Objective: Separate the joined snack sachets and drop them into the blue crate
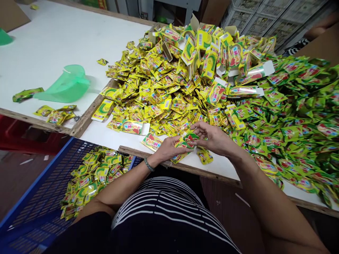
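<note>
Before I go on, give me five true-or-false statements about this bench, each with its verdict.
1. The left hand and right hand are far apart. False: they are close together, holding small packs.
2. A bracelet circles the left wrist. True.
3. The green scoop lies inside the blue crate. False: it lies on the white table.
4. The blue crate holds yellow packets. True.
5. The green heap lies left of the yellow heap. False: it lies to the right.
</note>
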`<state>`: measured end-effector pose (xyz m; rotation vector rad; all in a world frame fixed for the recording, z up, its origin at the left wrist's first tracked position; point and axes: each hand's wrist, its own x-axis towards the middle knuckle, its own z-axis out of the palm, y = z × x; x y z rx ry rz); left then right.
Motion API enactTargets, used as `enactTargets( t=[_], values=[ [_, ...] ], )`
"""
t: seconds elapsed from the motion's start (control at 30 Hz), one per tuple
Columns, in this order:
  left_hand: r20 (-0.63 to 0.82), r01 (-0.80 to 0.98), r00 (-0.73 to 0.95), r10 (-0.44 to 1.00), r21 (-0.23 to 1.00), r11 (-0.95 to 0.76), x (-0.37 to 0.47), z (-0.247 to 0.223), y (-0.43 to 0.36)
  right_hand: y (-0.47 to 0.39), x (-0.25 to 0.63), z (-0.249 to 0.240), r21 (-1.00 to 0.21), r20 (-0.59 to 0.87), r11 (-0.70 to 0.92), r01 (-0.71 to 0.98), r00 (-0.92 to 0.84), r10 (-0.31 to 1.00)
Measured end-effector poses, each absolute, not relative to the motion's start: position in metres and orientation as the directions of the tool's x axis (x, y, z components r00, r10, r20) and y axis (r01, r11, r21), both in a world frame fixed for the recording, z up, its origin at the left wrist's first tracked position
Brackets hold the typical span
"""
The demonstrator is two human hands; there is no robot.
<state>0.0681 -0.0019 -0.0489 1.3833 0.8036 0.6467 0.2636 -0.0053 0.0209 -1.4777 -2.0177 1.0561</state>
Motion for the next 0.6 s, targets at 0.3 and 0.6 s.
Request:
enactTargets(
  t=[0.3, 0.6],
  values=[
    [-0.133, 0.097, 0.552, 0.823, 0.991, 0.094, 0.066, -0.052, -0.003, -0.009, 0.257, 0.026, -0.766, -0.125, 0.137, 0.628, -0.355, 0.926],
    [-0.119, 0.084, 0.572, 0.812, 0.993, 0.087, 0.064, -0.053, -0.004, -0.003, 0.253, 0.025, -0.508, -0.151, 0.273, 0.817, -0.396, 0.906]
  ],
)
